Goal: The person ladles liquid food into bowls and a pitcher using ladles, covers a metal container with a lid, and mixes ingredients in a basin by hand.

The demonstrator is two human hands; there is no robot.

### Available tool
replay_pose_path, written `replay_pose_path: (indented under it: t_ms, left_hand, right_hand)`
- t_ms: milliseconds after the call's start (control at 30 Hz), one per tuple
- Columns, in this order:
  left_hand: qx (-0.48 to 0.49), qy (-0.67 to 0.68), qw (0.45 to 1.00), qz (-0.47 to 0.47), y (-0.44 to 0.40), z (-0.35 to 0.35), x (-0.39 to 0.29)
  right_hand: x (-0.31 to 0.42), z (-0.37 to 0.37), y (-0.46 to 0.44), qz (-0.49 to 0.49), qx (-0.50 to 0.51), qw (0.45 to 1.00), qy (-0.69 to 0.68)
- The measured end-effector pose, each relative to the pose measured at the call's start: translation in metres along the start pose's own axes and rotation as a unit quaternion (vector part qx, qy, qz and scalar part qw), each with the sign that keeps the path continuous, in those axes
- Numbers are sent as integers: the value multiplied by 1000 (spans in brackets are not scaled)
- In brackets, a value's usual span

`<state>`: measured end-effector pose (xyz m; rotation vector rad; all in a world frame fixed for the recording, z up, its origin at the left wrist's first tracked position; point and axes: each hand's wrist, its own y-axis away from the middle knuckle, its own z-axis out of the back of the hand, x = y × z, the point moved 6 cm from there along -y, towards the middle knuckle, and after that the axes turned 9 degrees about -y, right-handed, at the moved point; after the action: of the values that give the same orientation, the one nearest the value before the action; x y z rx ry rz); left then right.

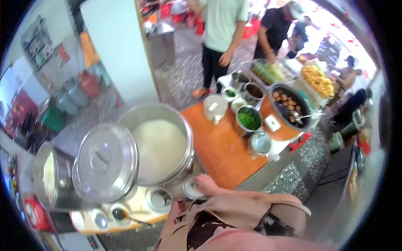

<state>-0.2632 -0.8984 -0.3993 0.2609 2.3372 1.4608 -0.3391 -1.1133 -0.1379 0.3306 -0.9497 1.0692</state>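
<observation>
A loose tan garment (238,208) covers the front of the body, its cloth creased and folded. Beneath its edge shows dark fabric (205,228) with pale, irregular patches. To one side lies open, net-like mesh (289,212) with black, ragged-edged shapes, bordered by a pale band (307,210). The right hand (205,184) and the left hand (177,207) are bare, without gloves; finer detail is blurred.

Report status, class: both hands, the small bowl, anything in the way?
Right hand at small bowl, grip unclear. Left hand beside metal dish, grip unclear. Large lid partly blocks view of big open pot.
</observation>
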Motion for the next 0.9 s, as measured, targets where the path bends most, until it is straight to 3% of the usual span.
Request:
replay_pose_path:
  t_ms: [33, 67, 100, 133, 167, 200, 233, 333, 367, 400, 467, 533, 600, 733, 833, 900]
  left_hand:
    - [83, 24, 991, -104, 13, -18, -12]
    - [103, 14, 988, -111, 13, -24, -15]
    - [80, -165, 963, -197, 8, -15, -18]
    - [49, -334, 899, -277, 9, -15, -26]
    - [58, -338, 896, -283, 3, -17, -30]
    - [33, -168, 971, -165, -7, -10, -22]
    - [3, 9, 999, -34, -16, -2, -9]
    - [7, 43, 999, 4, -22, 9, -4]
    - [-1, 78, 996, 45, -22, 16, -2]
    - [-3, 74, 996, 44, -13, 14, -5]
    - [10, -8, 1000, -23, 0, 11, -11]
    - [9, 1, 999, -35, 3, 16, -15]
    - [143, 170, 975, 19, -10, 19, -13]
    - [194, 151, 969, -26, -4, 22, -20]
    - [192, 228, 953, -60, 9, 14, -31]
    - [267, 178, 943, -86, 28, -2, -41]
  right_hand:
    - [-1, 2, 2, -27, 24, 999, 7]
    - [0, 2, 4, -55, 52, 997, 7]
    - [-7, -2, 7, -67, 55, 996, -3]
    - [-1, 1, 11, -67, 50, 996, 3]
    - [1, 2, 15, -90, 59, 994, 8]
    - [2, 0, 21, -115, 69, 991, 12]
    - [-2, -3, 28, -116, 62, 991, 15]
    - [-8, -17, 50, -141, 74, 987, 38]
    - [-7, -21, 57, -137, 99, 977, 127]
    - [-5, -24, 60, -132, 123, 960, 216]
    - [-6, -25, 61, -168, 162, 948, 218]
    - [-9, -24, 62, -203, 204, 932, 220]
    - [-18, -30, 65, -255, 292, 904, 181]
    - [-19, -23, 48, -256, 330, 888, 191]
    - [-20, -17, 37, -262, 363, 864, 231]
    - [-31, -17, 30, -233, 360, 879, 207]
